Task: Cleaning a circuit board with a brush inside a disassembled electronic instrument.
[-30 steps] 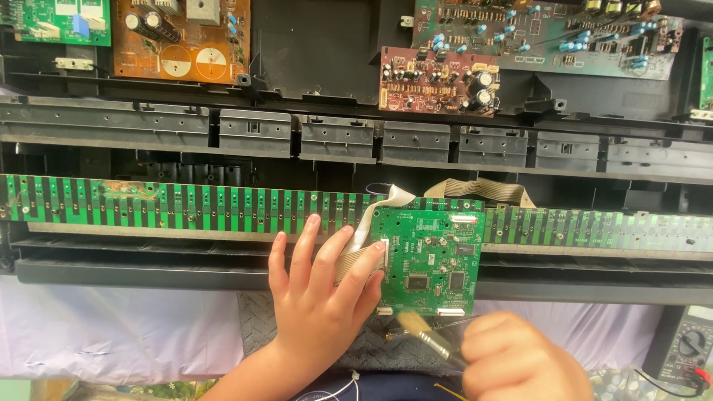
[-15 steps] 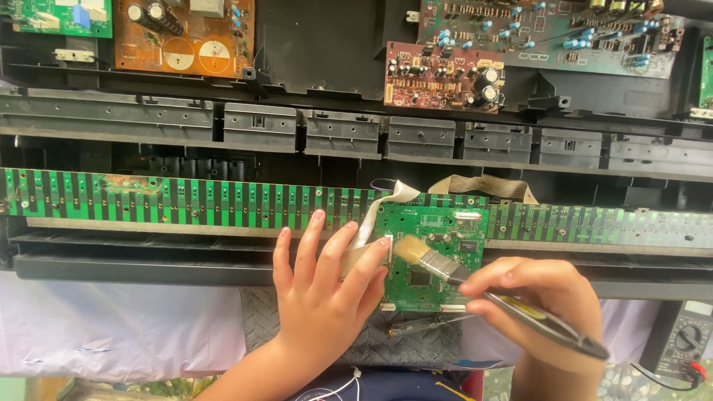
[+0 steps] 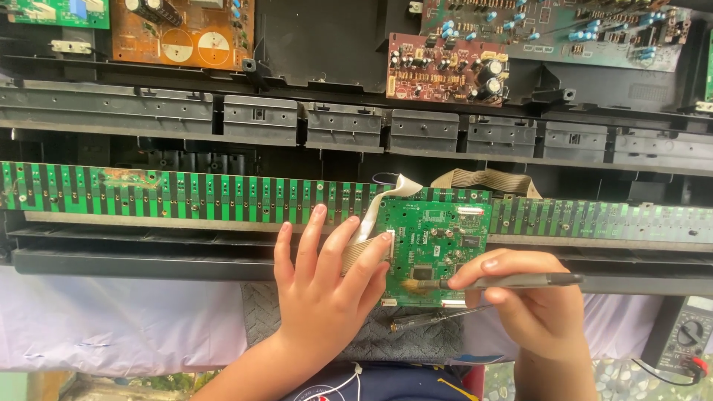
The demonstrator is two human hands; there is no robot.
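Observation:
A small green circuit board [image 3: 434, 245] lies over the front of an opened electronic keyboard. My left hand [image 3: 321, 289] rests flat with spread fingers on the board's left edge and on a grey ribbon cable [image 3: 369, 226]. My right hand [image 3: 531, 304] grips a thin dark-handled brush [image 3: 497, 281], held level, with its bristles touching the board's lower left area. A slim metal tool [image 3: 431, 318] lies on the grey cloth just below the board.
A long green key-contact strip [image 3: 186, 197] spans the keyboard's black chassis [image 3: 148, 256]. At the back sit an orange board [image 3: 182, 30], a red-brown board [image 3: 445, 70] and a green board [image 3: 549, 30]. A multimeter [image 3: 687, 334] lies at right; white cloth [image 3: 111, 319] covers the front.
My right hand came up from the lower edge, took the brush over the board, then drew it down and level so the bristles sit on the board's lower left. Left hand stayed put.

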